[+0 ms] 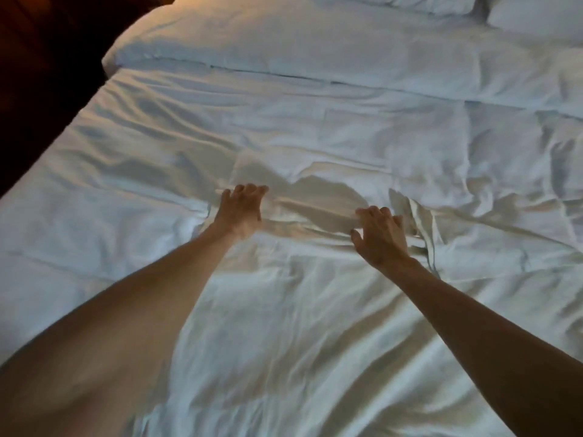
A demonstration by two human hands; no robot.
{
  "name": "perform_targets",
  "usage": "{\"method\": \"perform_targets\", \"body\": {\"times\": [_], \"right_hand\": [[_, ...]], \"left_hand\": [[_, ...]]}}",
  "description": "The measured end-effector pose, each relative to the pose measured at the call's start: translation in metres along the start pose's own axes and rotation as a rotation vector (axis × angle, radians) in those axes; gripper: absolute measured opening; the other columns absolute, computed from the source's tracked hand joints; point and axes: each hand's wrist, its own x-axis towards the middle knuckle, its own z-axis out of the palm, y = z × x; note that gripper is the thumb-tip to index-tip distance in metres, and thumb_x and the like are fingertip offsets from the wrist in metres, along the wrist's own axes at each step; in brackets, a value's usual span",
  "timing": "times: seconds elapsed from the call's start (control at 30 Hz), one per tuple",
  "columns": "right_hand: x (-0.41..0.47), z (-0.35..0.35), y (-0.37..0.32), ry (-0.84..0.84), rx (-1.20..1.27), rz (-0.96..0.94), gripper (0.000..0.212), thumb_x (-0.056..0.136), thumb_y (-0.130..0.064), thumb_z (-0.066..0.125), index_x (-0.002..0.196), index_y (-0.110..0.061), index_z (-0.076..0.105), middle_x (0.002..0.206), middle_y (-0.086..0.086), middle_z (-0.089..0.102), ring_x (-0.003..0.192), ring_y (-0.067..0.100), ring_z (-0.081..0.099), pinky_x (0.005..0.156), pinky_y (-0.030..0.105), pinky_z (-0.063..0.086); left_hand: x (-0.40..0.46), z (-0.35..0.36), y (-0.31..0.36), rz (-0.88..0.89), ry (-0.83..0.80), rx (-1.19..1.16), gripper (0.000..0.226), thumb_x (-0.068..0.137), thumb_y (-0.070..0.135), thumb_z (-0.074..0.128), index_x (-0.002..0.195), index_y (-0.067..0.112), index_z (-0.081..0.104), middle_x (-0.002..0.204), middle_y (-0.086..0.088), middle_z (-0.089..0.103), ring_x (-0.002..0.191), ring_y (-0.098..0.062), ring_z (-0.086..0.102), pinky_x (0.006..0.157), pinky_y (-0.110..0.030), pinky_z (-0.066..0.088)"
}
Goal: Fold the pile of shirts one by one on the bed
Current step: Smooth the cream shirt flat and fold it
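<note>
Dim, warm light falls across the white bed you are leaning over, its cover creased all round your arms. A white shirt lies on that cover between your two hands and spreads toward you beneath your forearms; it is hard to tell from the bedding, so its edges are uncertain. Your left hand rests on the cloth at the shirt's left side, fingers bent at the tips; whether they pinch the fabric I cannot tell. Your right hand lies on the shirt's right side, fingers spread and slightly bent, thumb out, pressing rather than gripping. Beyond your hands a long pillow crosses the bed, with two more pillows behind it to the right.
</note>
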Motion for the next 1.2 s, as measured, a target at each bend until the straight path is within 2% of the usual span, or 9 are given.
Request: {"method": "perform_targets", "body": {"times": [0.07, 0.17, 0.27, 0.37, 0.6, 0.7, 0.83, 0.97, 1.2], "right_hand": [[0.011, -0.007, 0.008, 0.035, 0.048, -0.016, 0.023, 0.093, -0.023, 0.053, 0.108, -0.013, 0.067, 0.11, 0.009, 0.065, 0.104, 0.033, 0.059, 0.09, 0.042, 0.039], [0.012, -0.006, 0.027, 0.157, 0.245, -0.081, 0.022, 0.092, -0.023, 0.057, 0.108, -0.014, 0.069, 0.108, 0.007, 0.064, 0.103, 0.031, 0.059, 0.089, 0.043, 0.042], [-0.006, -0.003, 0.069, 0.192, 0.249, -0.137, 0.051, 0.084, -0.047, 0.055, 0.128, -0.021, 0.056, 0.128, 0.003, 0.053, 0.124, 0.028, 0.049, 0.107, 0.052, 0.033], [-0.025, -0.009, 0.126, 0.216, 0.159, -0.041, 0.068, 0.077, -0.058, 0.058, 0.136, -0.025, 0.047, 0.144, 0.003, 0.04, 0.137, 0.026, 0.036, 0.112, 0.062, 0.024], [-0.05, -0.028, 0.208, -0.198, 0.118, -0.113, 0.129, 0.051, -0.1, 0.046, 0.156, -0.035, 0.01, 0.164, 0.0, 0.012, 0.15, 0.023, 0.014, 0.119, 0.05, 0.016], [-0.054, -0.03, 0.226, -0.133, 0.109, -0.001, 0.12, 0.059, -0.079, 0.069, 0.155, -0.035, 0.013, 0.156, 0.0, 0.031, 0.139, 0.023, 0.033, 0.111, 0.049, 0.028], [-0.039, -0.051, 0.245, -0.033, 0.428, 0.159, 0.054, 0.075, -0.036, 0.083, 0.124, -0.02, 0.068, 0.106, 0.0, 0.07, 0.101, 0.02, 0.065, 0.089, 0.024, 0.049], [-0.02, -0.079, 0.259, 0.007, 0.445, 0.085, 0.022, 0.086, -0.022, 0.076, 0.104, -0.011, 0.078, 0.097, 0.007, 0.076, 0.089, 0.013, 0.067, 0.071, 0.005, 0.04], [0.0, -0.057, 0.264, 0.406, 0.151, 0.617, 0.036, 0.098, -0.035, 0.052, 0.131, -0.026, 0.062, 0.138, 0.003, 0.056, 0.124, 0.029, 0.047, 0.096, 0.041, 0.037]], "left_hand": [[0.015, -0.005, -0.003, 0.013, -0.074, 0.056, 0.029, 0.095, 0.024, 0.054, 0.123, 0.02, 0.061, 0.127, -0.008, 0.06, 0.122, -0.03, 0.052, 0.101, -0.041, 0.035], [0.031, -0.011, -0.006, -0.098, 0.239, -0.129, 0.02, 0.094, 0.009, 0.05, 0.1, 0.013, 0.069, 0.104, -0.014, 0.066, 0.105, -0.038, 0.058, 0.09, -0.043, 0.041], [0.033, 0.001, 0.017, -0.189, 0.278, -0.138, 0.023, 0.092, 0.011, 0.057, 0.113, 0.011, 0.067, 0.116, -0.017, 0.063, 0.112, -0.038, 0.054, 0.101, -0.048, 0.035], [0.014, 0.024, 0.066, 0.025, 0.299, -0.258, 0.035, 0.087, 0.022, 0.057, 0.119, 0.011, 0.064, 0.117, -0.013, 0.063, 0.11, -0.037, 0.057, 0.1, -0.053, 0.038], [0.0, 0.054, 0.2, 0.324, 0.218, -0.342, 0.041, 0.087, 0.033, 0.047, 0.122, 0.02, 0.062, 0.118, 0.0, 0.062, 0.116, -0.025, 0.056, 0.113, -0.059, 0.025], [0.008, 0.056, 0.235, 0.348, 0.144, -0.32, 0.03, 0.082, 0.025, 0.061, 0.112, 0.021, 0.068, 0.11, -0.001, 0.065, 0.11, -0.027, 0.057, 0.11, -0.058, 0.029], [0.017, 0.061, 0.252, 0.333, 0.195, -0.236, 0.018, 0.077, 0.024, 0.059, 0.09, 0.023, 0.072, 0.089, 0.0, 0.066, 0.094, -0.032, 0.059, 0.087, -0.049, 0.043], [0.02, 0.073, 0.257, 0.293, 0.254, -0.229, 0.006, 0.081, 0.025, 0.062, 0.085, 0.024, 0.067, 0.089, 0.004, 0.063, 0.095, -0.03, 0.058, 0.088, -0.048, 0.038], [0.026, 0.073, 0.265, 0.235, 0.233, -0.186, 0.022, 0.082, 0.035, 0.057, 0.099, 0.024, 0.066, 0.094, 0.001, 0.066, 0.098, -0.031, 0.056, 0.088, -0.049, 0.037]]}}
